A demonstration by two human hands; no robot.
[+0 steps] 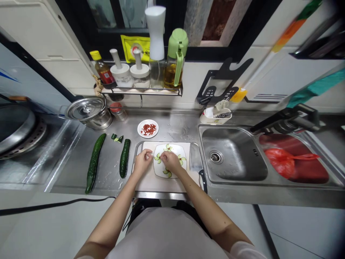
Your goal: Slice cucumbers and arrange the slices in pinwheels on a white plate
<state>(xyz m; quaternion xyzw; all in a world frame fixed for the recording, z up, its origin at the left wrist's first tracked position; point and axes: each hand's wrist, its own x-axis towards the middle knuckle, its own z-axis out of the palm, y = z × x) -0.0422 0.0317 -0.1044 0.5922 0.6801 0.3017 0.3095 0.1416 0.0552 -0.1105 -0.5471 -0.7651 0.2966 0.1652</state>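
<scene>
A white square plate (176, 149) lies on a white cutting board (161, 183) and carries cucumber slices (168, 147) set around its rim with small red bits. My right hand (169, 160) rests over the plate's middle, fingers pinched together on something too small to name. My left hand (142, 160) sits at the plate's left edge, its fingers curled in a pinch over the board. A knife (202, 178) lies at the board's right edge.
A long cucumber (94, 162), a shorter cut cucumber (124, 157) and cut ends (117, 138) lie left of the board. A small dish of red berries (148, 128) sits behind it. A lidded pot (90, 112), a condiment rack (142, 77) and a sink (233, 156) surround them.
</scene>
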